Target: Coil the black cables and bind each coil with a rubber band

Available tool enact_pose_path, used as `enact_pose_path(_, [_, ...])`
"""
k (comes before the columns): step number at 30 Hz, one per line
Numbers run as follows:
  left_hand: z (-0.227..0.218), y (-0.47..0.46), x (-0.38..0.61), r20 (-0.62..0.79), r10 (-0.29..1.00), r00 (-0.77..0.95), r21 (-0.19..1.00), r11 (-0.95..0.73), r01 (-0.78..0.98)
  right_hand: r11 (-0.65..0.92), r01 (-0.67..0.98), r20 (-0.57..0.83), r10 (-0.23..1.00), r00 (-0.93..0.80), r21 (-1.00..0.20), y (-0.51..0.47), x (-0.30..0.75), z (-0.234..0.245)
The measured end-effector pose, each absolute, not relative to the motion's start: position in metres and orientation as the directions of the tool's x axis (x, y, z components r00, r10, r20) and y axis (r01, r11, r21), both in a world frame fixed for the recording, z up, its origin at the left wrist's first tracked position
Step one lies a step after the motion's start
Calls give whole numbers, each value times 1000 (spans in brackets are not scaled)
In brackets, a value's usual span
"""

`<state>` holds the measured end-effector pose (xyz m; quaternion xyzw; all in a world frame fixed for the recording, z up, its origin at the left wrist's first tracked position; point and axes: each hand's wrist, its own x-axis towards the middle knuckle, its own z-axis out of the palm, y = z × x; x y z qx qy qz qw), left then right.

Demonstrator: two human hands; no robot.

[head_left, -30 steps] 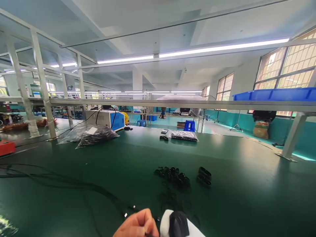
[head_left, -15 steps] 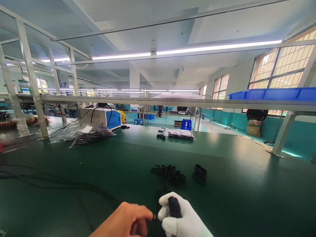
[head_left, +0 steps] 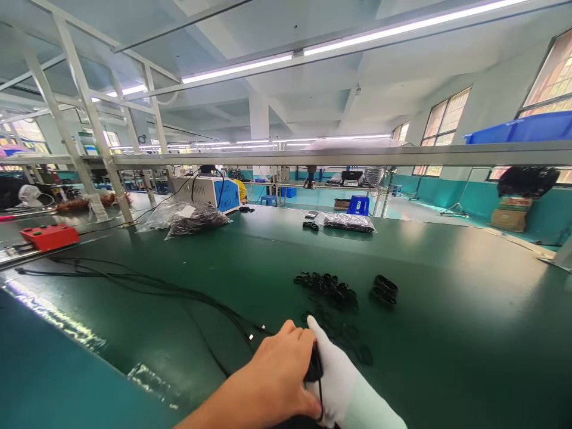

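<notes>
My right hand [head_left: 337, 372], in a white glove, is wrapped round a coiled black cable [head_left: 314, 364] low in the middle of the view. My bare left hand [head_left: 281, 372] is closed over the same coil from the left, its fingers covering much of it. A thin black strand [head_left: 320, 398] runs down between the hands, past my left thumb. Just beyond them lies a pile of small black loops [head_left: 333, 290], with thinner dark rings [head_left: 351, 336] scattered nearer. To the right of the pile are two black coils [head_left: 384, 289].
Long black cables [head_left: 179, 289] stretch across the green table [head_left: 447, 333] from the left. A red box [head_left: 50, 237] stands at the far left. Further back are a plastic bag [head_left: 196, 220], a blue-and-white machine [head_left: 226, 193] and a flat wrapped pack [head_left: 348, 222]. A shelf beam [head_left: 268, 158] crosses above.
My left hand has moved right, from beside the gloved hand onto the coil it holds. The view has turned left and down, bringing the red box and table edge into sight.
</notes>
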<state>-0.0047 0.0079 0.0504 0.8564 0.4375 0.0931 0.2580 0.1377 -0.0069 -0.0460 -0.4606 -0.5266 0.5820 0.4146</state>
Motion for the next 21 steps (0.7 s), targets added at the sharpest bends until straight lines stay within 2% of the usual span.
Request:
enact_pose_path(2, [50, 17, -5, -182, 763, 620, 497, -472, 728, -103, 97, -118, 978, -171, -990, -11, 136, -36])
enact_pose_path(4, [46, 27, -11, -315, 678, 665, 610, -392, 689, -142, 220, -169, 979, -110, -965, -13, 136, -22])
enact_pose_path(6, [39, 33, -16, -328, 658, 678, 717, -294, 632, -173, 248, -199, 976, -86, -953, -14, 139, -11])
enact_pose_path(7, [34, 34, -18, -300, 682, 667, 742, -272, 612, -161, 188, -186, 975, -123, -969, -15, 142, -6])
enact_pose_path(9, [26, 31, -18, -255, 731, 632, 745, -268, 611, -94, -49, -80, 966, -246, -994, -17, 146, -1])
enact_pose_path(11, [23, 26, -16, -325, 710, 624, 759, -198, 620, -71, -320, 46, 937, -345, -945, -21, 149, 1])
enact_pose_path(13, [28, 22, -13, -381, 677, 630, 839, -32, 542, -97, -496, 119, 915, -386, -863, -25, 150, -1])
enact_pose_path(15, [36, 20, -11, -347, 689, 636, 929, 161, 333, -141, -560, 151, 884, -443, -816, -26, 149, -3])
enact_pose_path(17, [45, 19, -11, -259, 744, 615, 959, 275, 71, -180, -566, 168, 845, -507, -804, -25, 147, -7])
enact_pose_path(19, [49, 16, -12, -195, 801, 566, 957, 282, -69, -196, -557, 145, 849, -508, -807, -23, 146, -8])
enact_pose_path(21, [49, 12, -13, -118, 862, 494, 987, 155, -35, -209, -530, 90, 871, -483, -822, -20, 146, -8])
